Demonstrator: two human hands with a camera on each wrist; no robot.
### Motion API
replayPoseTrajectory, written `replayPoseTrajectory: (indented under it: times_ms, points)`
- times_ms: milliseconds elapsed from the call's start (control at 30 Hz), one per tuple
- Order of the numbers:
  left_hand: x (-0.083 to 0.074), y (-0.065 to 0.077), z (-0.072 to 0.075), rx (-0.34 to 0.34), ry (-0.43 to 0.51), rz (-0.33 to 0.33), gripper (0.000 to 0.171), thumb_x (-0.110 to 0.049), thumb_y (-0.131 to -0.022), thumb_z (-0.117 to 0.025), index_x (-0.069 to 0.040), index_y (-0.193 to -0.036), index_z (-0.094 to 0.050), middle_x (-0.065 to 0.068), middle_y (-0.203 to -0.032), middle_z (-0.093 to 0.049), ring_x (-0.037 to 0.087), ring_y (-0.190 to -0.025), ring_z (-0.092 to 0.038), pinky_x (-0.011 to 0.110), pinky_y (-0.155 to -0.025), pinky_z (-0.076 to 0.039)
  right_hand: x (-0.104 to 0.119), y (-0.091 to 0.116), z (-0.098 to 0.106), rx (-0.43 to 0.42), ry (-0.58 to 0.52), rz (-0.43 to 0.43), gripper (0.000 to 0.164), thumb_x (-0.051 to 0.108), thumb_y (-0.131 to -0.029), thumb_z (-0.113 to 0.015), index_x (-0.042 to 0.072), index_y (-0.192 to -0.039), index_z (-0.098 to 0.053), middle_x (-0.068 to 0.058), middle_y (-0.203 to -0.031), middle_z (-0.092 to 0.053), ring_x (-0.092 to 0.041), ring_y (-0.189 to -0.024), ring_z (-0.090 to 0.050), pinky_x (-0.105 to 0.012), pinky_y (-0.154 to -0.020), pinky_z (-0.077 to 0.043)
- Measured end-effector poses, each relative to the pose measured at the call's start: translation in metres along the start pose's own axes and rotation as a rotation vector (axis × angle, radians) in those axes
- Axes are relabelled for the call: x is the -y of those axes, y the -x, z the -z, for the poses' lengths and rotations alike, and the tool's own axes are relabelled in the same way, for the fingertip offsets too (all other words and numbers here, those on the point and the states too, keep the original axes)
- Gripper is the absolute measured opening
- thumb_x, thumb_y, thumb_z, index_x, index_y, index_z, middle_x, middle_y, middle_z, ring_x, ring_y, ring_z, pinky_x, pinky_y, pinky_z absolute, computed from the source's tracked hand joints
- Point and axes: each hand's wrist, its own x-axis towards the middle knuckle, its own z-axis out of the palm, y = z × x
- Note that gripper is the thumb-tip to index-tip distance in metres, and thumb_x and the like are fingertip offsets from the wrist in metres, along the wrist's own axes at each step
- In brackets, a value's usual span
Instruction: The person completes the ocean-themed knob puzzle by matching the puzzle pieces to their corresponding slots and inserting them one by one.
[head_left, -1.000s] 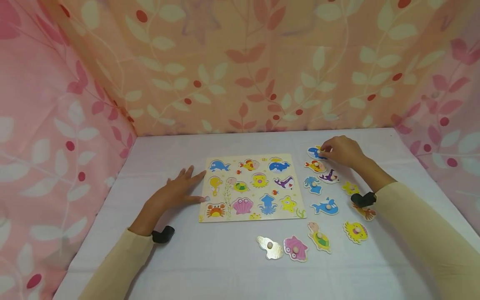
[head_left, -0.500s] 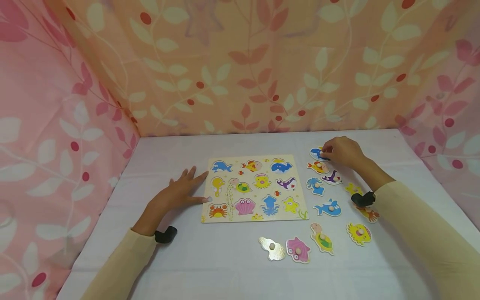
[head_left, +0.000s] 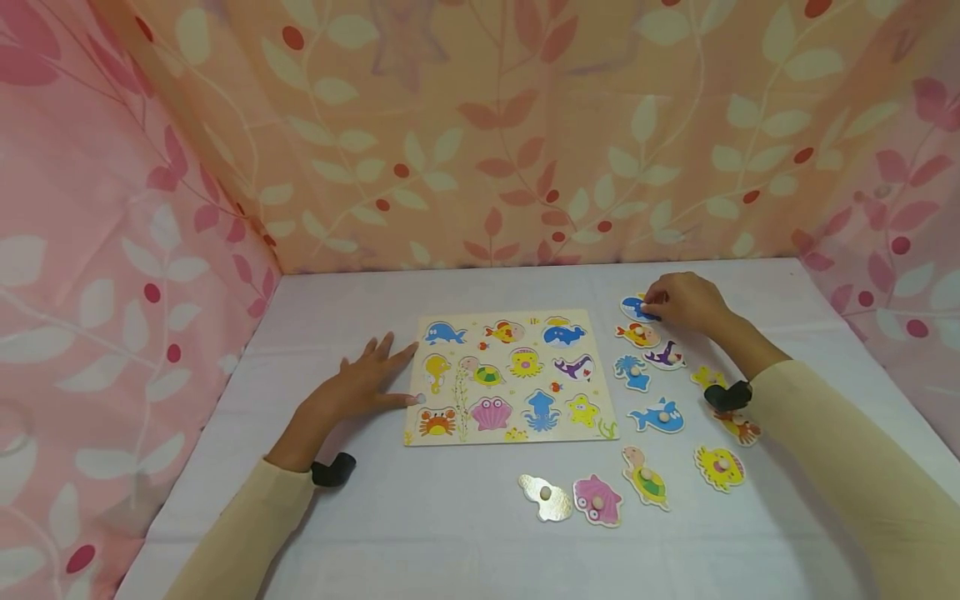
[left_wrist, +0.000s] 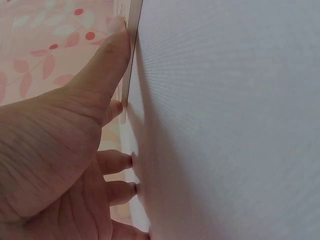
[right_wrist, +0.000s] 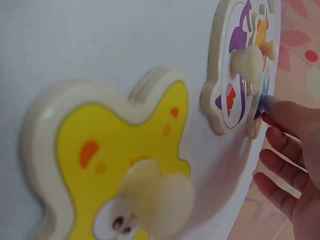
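A wooden puzzle board [head_left: 476, 327] with sea animal pictures lies mid-table. My left hand [head_left: 352, 387] has its fingers spread at the board's left side, thumb and index touching the edge; in the left wrist view the thumb [left_wrist: 107, 57] lies over that edge. At the far right, my right hand [head_left: 688, 302] pinches the blue whale piece [head_left: 632, 309] with thumb and finger; their grip partly hides it. Just in front are a red and yellow fish piece [head_left: 636, 335] and a purple whale piece [head_left: 665, 356]. The right wrist view has a yellow starfish piece [right_wrist: 115, 135] up close.
More knobbed pieces lie right of the board: a squid [head_left: 632, 372], a blue dolphin-like piece [head_left: 656, 415], a crab [head_left: 738, 427] and an octopus [head_left: 718, 468]. Nearer are a turtle [head_left: 645, 477], a pink shell [head_left: 597, 500] and a shiny face-down piece [head_left: 545, 497]. Patterned curtains surround the table.
The whole head view has shifted slightly to the right. Both hands keep their places, the right one still at the blue whale piece.
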Motion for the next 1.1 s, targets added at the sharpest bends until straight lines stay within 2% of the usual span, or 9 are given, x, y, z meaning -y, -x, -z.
replayPoseTrajectory:
  times_ms: [633, 867, 1100]
  points:
    - [0.0018, 0.0022, -0.0002, -0.01, 0.013, -0.007, 0.097, -0.059, -0.086, -0.073, -0.027, -0.163, -0.025, 0.022, -0.168, -0.007, 0.048, -0.153, -0.001, 0.081, -0.108, -0.007, -0.0075, 0.0003, -0.0025, -0.031, -0.013, 0.024, 0.024, 0.02, -0.093, -0.075, 0.0, -0.108, -0.074, -0.016, -0.101, -0.071, -0.034, -0.097, -0.063, -0.055, -0.091, -0.052]
    - [0.0013, 0.0013, -0.0017, -0.005, 0.003, -0.011, 0.096, -0.06, -0.087, -0.072, -0.027, -0.163, -0.024, 0.022, -0.168, -0.007, 0.048, -0.153, -0.002, 0.081, -0.108, -0.007, -0.0079, 0.0044, 0.0036, -0.043, 0.019, 0.037, 0.025, 0.02, -0.093, -0.075, 0.001, -0.11, -0.073, -0.017, -0.103, -0.071, -0.036, -0.1, -0.063, -0.056, -0.09, -0.051]
    - [0.0029, -0.001, -0.0016, -0.004, -0.011, 0.0, 0.097, -0.062, -0.086, -0.071, -0.028, -0.163, -0.023, 0.021, -0.168, -0.006, 0.048, -0.153, -0.002, 0.081, -0.108, -0.006, -0.0092, 0.004, 0.0073, -0.049, -0.007, 0.048, 0.026, 0.022, -0.093, -0.076, 0.002, -0.11, -0.073, -0.017, -0.105, -0.071, -0.036, -0.102, -0.063, -0.056, -0.09, -0.05]
